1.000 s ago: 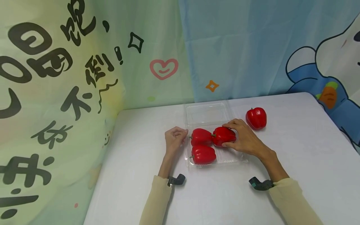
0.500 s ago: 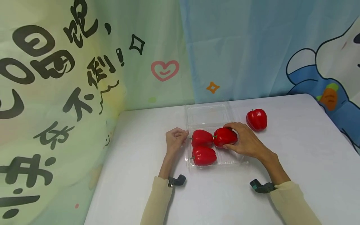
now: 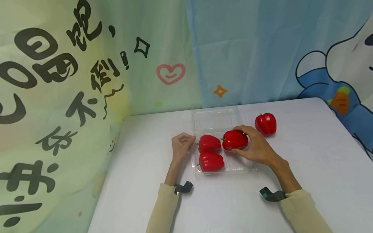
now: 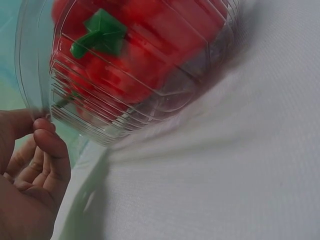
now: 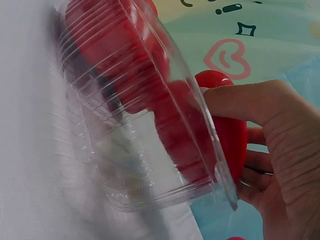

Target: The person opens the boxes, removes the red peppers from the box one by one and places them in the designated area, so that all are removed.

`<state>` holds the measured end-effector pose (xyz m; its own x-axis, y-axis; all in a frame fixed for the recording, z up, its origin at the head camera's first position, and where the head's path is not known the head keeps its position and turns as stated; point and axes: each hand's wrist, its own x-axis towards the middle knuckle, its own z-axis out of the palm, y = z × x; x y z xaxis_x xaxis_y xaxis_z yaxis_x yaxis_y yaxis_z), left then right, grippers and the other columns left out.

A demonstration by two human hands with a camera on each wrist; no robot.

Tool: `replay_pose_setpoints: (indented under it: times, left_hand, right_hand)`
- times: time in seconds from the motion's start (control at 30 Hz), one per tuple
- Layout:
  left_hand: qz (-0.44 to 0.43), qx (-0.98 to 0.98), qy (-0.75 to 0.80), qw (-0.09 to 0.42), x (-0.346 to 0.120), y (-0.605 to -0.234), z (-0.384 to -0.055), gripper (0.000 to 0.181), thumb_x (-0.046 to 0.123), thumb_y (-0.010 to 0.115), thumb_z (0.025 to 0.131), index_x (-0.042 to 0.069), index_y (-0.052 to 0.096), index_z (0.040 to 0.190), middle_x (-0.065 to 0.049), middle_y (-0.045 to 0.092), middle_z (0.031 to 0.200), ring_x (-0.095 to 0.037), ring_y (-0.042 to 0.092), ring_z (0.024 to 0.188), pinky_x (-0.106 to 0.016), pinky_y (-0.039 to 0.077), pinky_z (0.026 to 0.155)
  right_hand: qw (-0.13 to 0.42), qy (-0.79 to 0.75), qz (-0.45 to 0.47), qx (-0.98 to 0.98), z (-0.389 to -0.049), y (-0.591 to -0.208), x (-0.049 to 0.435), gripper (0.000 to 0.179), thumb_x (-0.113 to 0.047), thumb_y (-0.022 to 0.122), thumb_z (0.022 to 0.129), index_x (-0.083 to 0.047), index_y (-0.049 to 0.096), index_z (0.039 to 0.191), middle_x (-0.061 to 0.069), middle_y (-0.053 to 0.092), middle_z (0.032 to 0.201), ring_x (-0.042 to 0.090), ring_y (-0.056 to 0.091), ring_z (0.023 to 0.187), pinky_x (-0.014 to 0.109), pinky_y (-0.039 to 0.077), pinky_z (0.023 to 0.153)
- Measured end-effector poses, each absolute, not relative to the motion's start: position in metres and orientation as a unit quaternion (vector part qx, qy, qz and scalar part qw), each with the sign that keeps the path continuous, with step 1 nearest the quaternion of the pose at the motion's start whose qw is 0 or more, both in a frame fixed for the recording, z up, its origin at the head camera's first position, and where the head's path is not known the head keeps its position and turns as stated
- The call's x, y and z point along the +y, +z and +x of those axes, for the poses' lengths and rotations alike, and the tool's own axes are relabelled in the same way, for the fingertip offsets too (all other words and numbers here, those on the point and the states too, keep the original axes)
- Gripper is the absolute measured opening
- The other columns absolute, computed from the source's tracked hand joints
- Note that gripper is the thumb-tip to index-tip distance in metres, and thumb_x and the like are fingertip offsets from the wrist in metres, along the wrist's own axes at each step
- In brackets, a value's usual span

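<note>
Head view: a clear plastic container (image 3: 238,164) stands on the white table (image 3: 131,197), its lid (image 3: 215,119) laid back on the far side, toward the printed curtain (image 3: 244,58). The right hand (image 3: 257,147) holds a red bell pepper (image 3: 235,140) at the far right part of the container, thumb on the near side and fingers on the far side. Right wrist view shows this pepper partly through the clear wall and partly above the rim; whether it touches the container floor cannot be told.

Two further peppers lie in the left half of the container: the rear pepper (image 3: 209,144), just beside the held one, and the front pepper (image 3: 212,162). Their stems point left.

The left hand (image 3: 182,147) is at the container's left side; left wrist view shows thumb and finger pinching its rim, the other fingers curled. A loose pepper (image 3: 265,124) sits on the table outside the container, beyond the right hand. Both wrists carry dark devices (image 3: 185,187), beside pale sleeves (image 3: 162,210).
</note>
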<state>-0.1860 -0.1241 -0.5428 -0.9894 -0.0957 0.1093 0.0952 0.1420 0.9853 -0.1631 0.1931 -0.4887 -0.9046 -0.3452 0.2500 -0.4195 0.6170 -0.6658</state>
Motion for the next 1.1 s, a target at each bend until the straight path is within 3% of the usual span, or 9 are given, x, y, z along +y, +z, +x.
replay_pose_setpoints:
  times: [0.3, 0.33, 0.43, 0.67, 0.8, 1.1]
  left_hand:
    - [-0.003, -0.747, -0.661, 0.074, -0.1242, -0.5431, -0.1855, 0.018, 0.011, 0.077, 0.1, -0.006, 0.075, 0.092, -0.035, 0.071, 0.08, -0.006, 0.06, 0.055, -0.018, 0.048, 0.054]
    - [-0.004, -0.746, -0.661, 0.074, -0.1243, -0.5433, -0.1855, 0.018, 0.011, 0.077, 0.1, -0.006, 0.075, 0.092, -0.035, 0.071, 0.08, -0.006, 0.06, 0.055, -0.018, 0.048, 0.054]
    - [-0.006, -0.747, -0.661, 0.073, -0.1245, -0.5431, -0.1854, 0.018, 0.01, 0.077, 0.1, -0.006, 0.075, 0.092, -0.034, 0.071, 0.079, -0.005, 0.06, 0.055, -0.018, 0.048, 0.054]
    - [-0.008, -0.748, -0.66, 0.076, -0.1245, -0.5436, -0.1853, 0.019, 0.01, 0.076, 0.101, -0.006, 0.075, 0.092, -0.031, 0.071, 0.078, -0.005, 0.06, 0.055, -0.018, 0.048, 0.054]
    - [-0.009, -0.746, -0.661, 0.079, -0.1243, -0.5431, -0.1849, 0.02, 0.011, 0.077, 0.1, -0.007, 0.075, 0.092, -0.031, 0.071, 0.078, -0.006, 0.06, 0.055, -0.018, 0.048, 0.054]
    - [-0.007, -0.745, -0.663, 0.077, -0.1245, -0.5423, -0.1852, 0.019, 0.011, 0.077, 0.1, -0.006, 0.075, 0.092, -0.031, 0.071, 0.077, -0.006, 0.059, 0.054, -0.018, 0.047, 0.053]
  right_hand:
    - [0.11, 0.405, 0.21, -0.883, -0.162, -0.4909, 0.1949, 0.086, -0.01, 0.102, 0.067, -0.005, 0.063, 0.144, 0.019, 0.071, 0.14, 0.04, 0.066, 0.127, 0.067, 0.06, 0.099]
    - [0.118, 0.405, 0.208, -0.882, -0.162, -0.491, 0.195, 0.085, -0.011, 0.102, 0.067, -0.006, 0.064, 0.143, 0.018, 0.072, 0.139, 0.038, 0.067, 0.126, 0.065, 0.061, 0.098]
    - [0.135, 0.403, 0.209, -0.881, -0.1628, -0.4917, 0.1957, 0.085, -0.012, 0.103, 0.066, -0.008, 0.066, 0.142, 0.015, 0.073, 0.137, 0.034, 0.068, 0.124, 0.038, 0.063, 0.101]
    - [0.144, 0.391, 0.211, -0.884, -0.1637, -0.4964, 0.1972, 0.087, -0.013, 0.104, 0.065, -0.007, 0.066, 0.142, 0.015, 0.074, 0.137, 0.033, 0.068, 0.124, 0.032, 0.061, 0.101]
    - [0.149, 0.395, 0.211, -0.881, -0.1637, -0.4978, 0.1967, 0.087, -0.013, 0.104, 0.064, -0.007, 0.066, 0.142, 0.015, 0.074, 0.136, 0.032, 0.068, 0.123, 0.005, 0.04, 0.1]
    - [0.163, 0.405, 0.217, -0.873, -0.165, -0.4967, 0.1936, 0.086, -0.012, 0.104, 0.063, -0.007, 0.067, 0.14, 0.014, 0.075, 0.135, 0.031, 0.069, 0.121, 0.005, 0.041, 0.1]
